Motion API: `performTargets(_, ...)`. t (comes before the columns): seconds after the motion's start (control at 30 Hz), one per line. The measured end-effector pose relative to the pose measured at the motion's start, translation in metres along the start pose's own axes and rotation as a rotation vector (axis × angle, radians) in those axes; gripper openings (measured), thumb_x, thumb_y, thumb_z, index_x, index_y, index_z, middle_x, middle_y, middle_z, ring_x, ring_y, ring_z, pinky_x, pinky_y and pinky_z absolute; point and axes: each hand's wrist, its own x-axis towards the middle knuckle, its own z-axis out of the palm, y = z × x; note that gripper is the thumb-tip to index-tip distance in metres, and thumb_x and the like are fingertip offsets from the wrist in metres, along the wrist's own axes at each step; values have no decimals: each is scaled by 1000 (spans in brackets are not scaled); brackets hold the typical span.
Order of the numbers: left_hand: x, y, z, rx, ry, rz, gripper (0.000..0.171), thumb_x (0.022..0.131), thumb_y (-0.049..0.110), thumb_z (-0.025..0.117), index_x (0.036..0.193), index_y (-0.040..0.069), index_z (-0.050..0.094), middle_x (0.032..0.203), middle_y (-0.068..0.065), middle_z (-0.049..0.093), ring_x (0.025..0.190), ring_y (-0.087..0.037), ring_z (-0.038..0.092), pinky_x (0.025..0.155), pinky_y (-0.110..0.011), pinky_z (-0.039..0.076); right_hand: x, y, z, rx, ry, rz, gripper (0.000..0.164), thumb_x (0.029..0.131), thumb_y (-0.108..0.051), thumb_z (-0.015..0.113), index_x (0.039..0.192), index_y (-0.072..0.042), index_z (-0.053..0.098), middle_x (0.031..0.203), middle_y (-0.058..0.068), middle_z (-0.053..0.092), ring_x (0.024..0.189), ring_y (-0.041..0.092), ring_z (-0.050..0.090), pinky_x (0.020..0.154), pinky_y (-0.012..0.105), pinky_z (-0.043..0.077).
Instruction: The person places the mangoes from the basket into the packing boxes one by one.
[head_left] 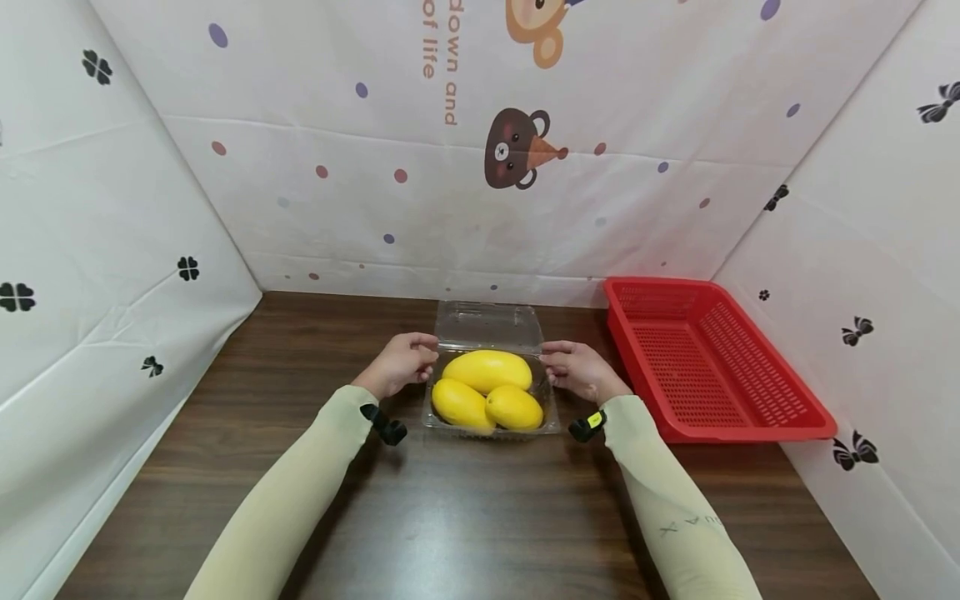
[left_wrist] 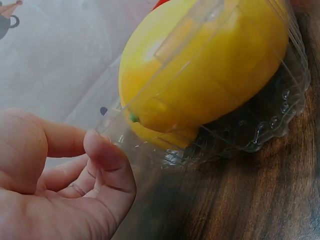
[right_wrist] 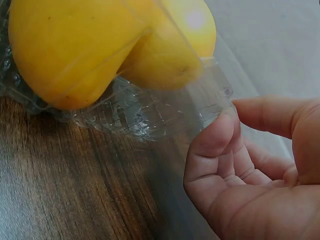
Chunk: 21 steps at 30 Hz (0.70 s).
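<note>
A clear plastic clamshell box [head_left: 552,417] sits on the table with its lid [head_left: 487,327] laid back towards the rear wall. Three smooth yellow fruits, mango-like in shape, lie in it: a long one [head_left: 487,370] across the back, with one at front left [head_left: 461,404] and one at front right [head_left: 514,408]. My left hand [head_left: 401,364] pinches the box's left edge near the hinge between thumb and finger. On the opposite side, my right hand [head_left: 579,369] pinches the right edge. Both wrist views show clear plastic between the fingertips, the other fingers curled.
A red perforated plastic basket [head_left: 750,435] stands at the right, close to the right forearm. Printed white cloth walls [head_left: 337,208] enclose the dark wooden table [head_left: 442,517] at the back and both sides.
</note>
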Motion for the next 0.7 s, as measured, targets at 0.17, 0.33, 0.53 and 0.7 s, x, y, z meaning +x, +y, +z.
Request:
performTargets(0.17, -2, -2, 0, -17, 5, -4, 44, 103, 9, 58, 146, 11, 50, 110, -12, 55, 76, -19, 54, 67, -24, 53, -1, 3, 2, 40, -16, -16, 50, 102, -12, 63, 148, -4, 47, 99, 2, 61, 76, 13, 57, 72, 22, 56)
performTargets(0.33, -5, -4, -1, -47, 7, 10, 43, 103, 8, 57, 145, 14, 51, 107, -11, 55, 76, -19, 53, 66, -24, 52, 0, 5, 4, 104, -21, -24, 52, 101, -11, 63, 150, -6, 45, 95, 0, 60, 76, 13, 55, 70, 21, 54)
performTargets(0.53, -3, -6, 1, -91, 32, 25, 41, 103, 6, 57, 142, 16, 52, 102, -9, 56, 72, -19, 53, 62, -24, 52, 2, 8, 4, 136, -1, -36, 50, 100, -12, 66, 147, -8, 48, 91, 0, 62, 74, 14, 56, 70, 23, 54)
performTargets(0.7, -2, -8, 4, -135, 54, 30, 40, 102, 4, 57, 139, 16, 53, 100, -8, 56, 71, -18, 52, 61, -23, 50, 5, 12, 3, 170, 21, -37, 43, 98, -12, 68, 138, -12, 53, 91, -1, 64, 72, 14, 57, 69, 23, 54)
